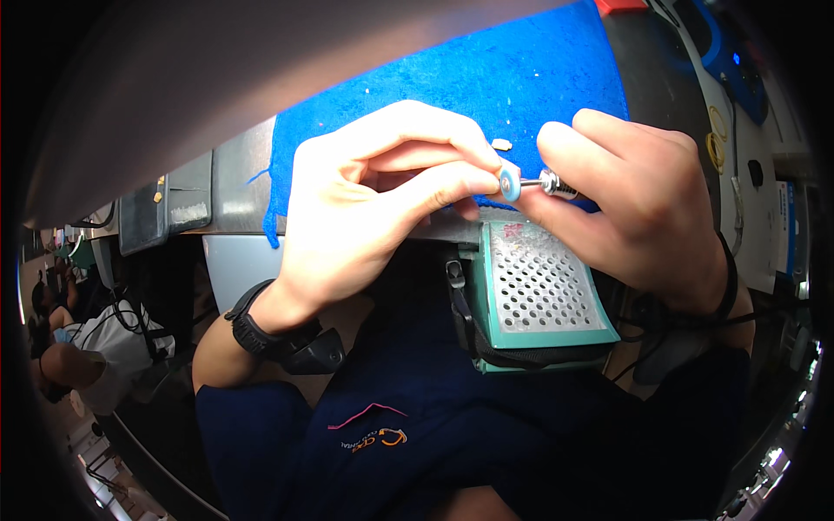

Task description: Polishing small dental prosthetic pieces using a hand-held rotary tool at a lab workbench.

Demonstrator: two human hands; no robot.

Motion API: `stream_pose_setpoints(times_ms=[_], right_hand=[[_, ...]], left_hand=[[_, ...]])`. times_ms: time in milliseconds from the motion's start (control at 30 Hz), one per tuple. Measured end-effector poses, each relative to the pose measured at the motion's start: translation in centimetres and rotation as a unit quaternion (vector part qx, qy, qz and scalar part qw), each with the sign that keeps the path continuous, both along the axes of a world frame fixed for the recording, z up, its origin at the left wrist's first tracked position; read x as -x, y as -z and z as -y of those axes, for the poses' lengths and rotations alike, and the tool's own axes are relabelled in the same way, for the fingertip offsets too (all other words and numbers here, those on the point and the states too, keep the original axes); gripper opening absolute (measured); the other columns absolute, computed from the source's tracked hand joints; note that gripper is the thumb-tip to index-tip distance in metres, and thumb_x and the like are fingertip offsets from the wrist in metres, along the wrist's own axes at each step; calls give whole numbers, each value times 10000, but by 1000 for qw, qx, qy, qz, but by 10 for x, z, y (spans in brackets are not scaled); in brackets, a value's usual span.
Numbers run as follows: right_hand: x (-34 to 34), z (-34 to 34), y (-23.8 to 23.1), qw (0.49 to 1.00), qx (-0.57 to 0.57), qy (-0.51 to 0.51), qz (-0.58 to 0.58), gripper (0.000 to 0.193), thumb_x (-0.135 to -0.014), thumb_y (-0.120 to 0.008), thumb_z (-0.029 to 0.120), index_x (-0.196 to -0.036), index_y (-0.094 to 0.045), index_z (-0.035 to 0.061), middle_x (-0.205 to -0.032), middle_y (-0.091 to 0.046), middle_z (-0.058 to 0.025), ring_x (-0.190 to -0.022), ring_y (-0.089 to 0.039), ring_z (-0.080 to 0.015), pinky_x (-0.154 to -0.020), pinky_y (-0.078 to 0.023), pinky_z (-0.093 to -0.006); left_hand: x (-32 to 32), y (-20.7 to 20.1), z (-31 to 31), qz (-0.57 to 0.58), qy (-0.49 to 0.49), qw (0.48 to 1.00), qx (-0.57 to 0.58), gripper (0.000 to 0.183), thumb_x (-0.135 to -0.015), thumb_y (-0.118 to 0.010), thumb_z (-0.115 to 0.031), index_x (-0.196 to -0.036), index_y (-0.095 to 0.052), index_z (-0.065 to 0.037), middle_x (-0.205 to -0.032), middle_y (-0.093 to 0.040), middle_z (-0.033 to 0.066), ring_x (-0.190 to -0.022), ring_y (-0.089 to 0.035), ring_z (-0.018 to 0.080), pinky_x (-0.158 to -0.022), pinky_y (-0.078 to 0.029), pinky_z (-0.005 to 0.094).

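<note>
In my right hand (638,187) is a rotary handpiece (559,185), its metal nose and thin shank pointing left. A light blue polishing wheel (510,184) sits at the end of the shank. My left hand (391,182) is closed in a pinch, thumb and index fingertips right beside the wheel. Whatever it pinches is hidden by the fingers and the wheel. Just beyond the fingertips, a small cream-coloured piece (501,144) lies on the blue towel (373,91).
Below my hands stands a green box with a perforated metal top (543,278). Grey trays (187,195) with small bits are on the left. Yellow rings (717,143) and cables lie at the right. A large blurred shape (217,78) covers the upper left. Another person (113,356) is at far left.
</note>
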State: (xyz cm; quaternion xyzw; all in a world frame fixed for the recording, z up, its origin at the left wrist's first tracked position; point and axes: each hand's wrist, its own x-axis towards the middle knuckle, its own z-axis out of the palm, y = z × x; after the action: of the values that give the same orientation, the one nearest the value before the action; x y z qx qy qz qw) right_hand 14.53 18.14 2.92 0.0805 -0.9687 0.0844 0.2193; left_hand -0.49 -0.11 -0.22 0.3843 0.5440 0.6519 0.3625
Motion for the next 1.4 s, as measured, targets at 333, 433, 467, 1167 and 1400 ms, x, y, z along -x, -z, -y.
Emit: stream_pose_setpoints(times_ms=[333, 433, 467, 1167, 1400], right_hand=[[-1, -3, -2, 1000, 16, 8, 17, 323, -707, -884, 142, -879, -639, 23, -664, -495, -80, -521, -515, -240, -464, -378, -356], [-1, -1, 1, 1000, 17, -4, -7, 327, -717, -890, 160, -866, -631, 27, -658, -488, -85, -516, -502, -241, -463, -367, -359], [1, -1, 0, 1000, 18, -5, -7, 327, -717, -890, 160, -866, -631, 27, -658, -488, -85, -516, -502, -241, -463, -367, -359], [6, -7, -5, 995, 91, -4, -37, 280, -781, -860, 141, -778, -614, 8, -644, -507, -98, -533, -508, -246, -497, -361, -355], [-1, -9, -7, 997, 78, -2, -22, 270, -767, -866, 109, -788, -613, 19, -652, -518, -94, -541, -522, -244, -487, -366, -351]], left_hand=[[1, 0, 0, -18, 2, 1000, 9, 141, -928, -676, 67, -1056, -661, 9, -975, -754, 161, -758, -717, 166, -603, -497, 221], [0, -1, -2, -5, 0, 1000, 0, 145, -928, -679, 65, -1060, -663, 7, -955, -744, 139, -755, -717, 165, -599, -491, 220], [1, 0, -2, -5, 0, 1000, 1, 145, -928, -679, 65, -1060, -663, 7, -955, -744, 139, -755, -717, 165, -599, -491, 220], [-5, -4, 1, -24, -40, 999, -6, 162, -935, -671, 88, -1076, -653, 12, -1004, -745, 147, -723, -736, 186, -540, -516, 216], [-9, 0, -1, -30, -19, 999, -19, 177, -911, -712, 77, -1081, -675, 40, -1040, -760, 159, -846, -749, 182, -658, -565, 228]])
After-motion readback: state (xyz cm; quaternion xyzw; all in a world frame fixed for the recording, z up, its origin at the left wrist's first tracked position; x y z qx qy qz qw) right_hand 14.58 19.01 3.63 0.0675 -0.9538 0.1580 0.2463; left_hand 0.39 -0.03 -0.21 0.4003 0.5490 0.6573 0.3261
